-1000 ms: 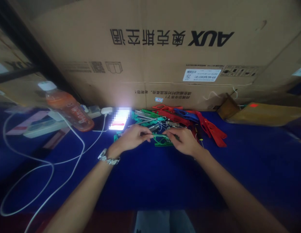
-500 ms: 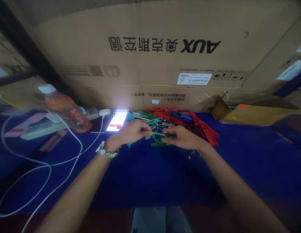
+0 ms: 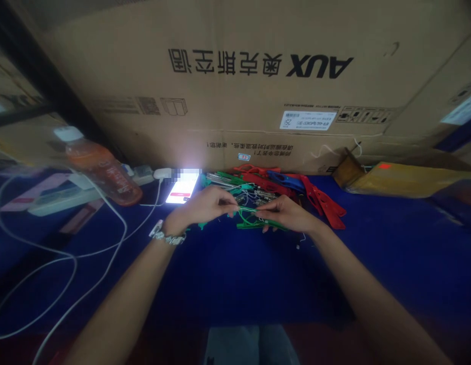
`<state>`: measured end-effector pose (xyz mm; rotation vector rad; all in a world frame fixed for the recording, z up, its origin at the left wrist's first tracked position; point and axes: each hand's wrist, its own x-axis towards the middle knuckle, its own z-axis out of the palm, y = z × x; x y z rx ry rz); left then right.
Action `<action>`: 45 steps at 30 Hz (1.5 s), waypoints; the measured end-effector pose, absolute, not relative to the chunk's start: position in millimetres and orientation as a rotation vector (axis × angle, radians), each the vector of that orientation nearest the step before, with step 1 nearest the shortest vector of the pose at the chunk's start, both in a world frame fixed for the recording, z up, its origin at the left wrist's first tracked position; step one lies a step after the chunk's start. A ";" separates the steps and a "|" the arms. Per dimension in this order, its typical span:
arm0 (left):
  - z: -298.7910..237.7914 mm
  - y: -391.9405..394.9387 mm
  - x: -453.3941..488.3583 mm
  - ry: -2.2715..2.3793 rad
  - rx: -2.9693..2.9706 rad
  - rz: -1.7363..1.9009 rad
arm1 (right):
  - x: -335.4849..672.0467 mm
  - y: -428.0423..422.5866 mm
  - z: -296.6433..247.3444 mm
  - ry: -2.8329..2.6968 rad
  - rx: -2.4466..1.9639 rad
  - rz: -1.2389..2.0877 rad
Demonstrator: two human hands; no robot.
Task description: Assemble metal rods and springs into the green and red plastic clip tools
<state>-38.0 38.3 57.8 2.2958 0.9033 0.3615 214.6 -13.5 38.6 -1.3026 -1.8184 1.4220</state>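
Observation:
A green plastic clip, shaped like a large clothes peg, is stretched between my two hands just above the blue surface. My left hand pinches its left end between thumb and fingertips. From the right, my right hand has its thumb and fingers closed on the other end and covers part of it. Right behind the hands lies a pile of red plastic clip pieces, a blue piece, teal-green parts and small metal springs. Fine detail of the clip is blurred.
A lit phone lies left of the pile. Farther left are a drink bottle, a power strip and a looped white cable. A large carton stands behind; a yellow package is at right.
My right hand's fingers have shifted on the clip, with fingertips now showing beneath it. My left hand keeps its pinch almost unchanged. The camera view has moved slightly.

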 end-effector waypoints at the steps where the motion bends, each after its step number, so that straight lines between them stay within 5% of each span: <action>1: 60.3 39.3 -38.0 0.888 2.295 0.349 | 214.3 -13.2 38.4 -1.836 -1.293 1.407; 13: 75.8 52.6 -36.4 0.840 2.341 0.299 | 211.5 -5.8 32.6 -1.945 -1.316 1.080; 20: 62.1 58.2 -45.7 0.907 2.425 0.363 | 175.6 -42.1 47.3 -1.958 -1.385 -0.097; 27: 52.4 61.6 -57.5 1.083 2.420 0.438 | 126.2 -34.6 32.8 -2.593 -1.289 -0.453; 36: 54.1 55.1 -61.6 1.188 2.388 0.553 | 135.0 -16.3 33.2 -2.618 -0.914 -0.479; 45: 60.9 29.5 -36.5 1.463 2.308 0.690 | 169.4 -37.3 17.2 -2.056 -0.832 -0.555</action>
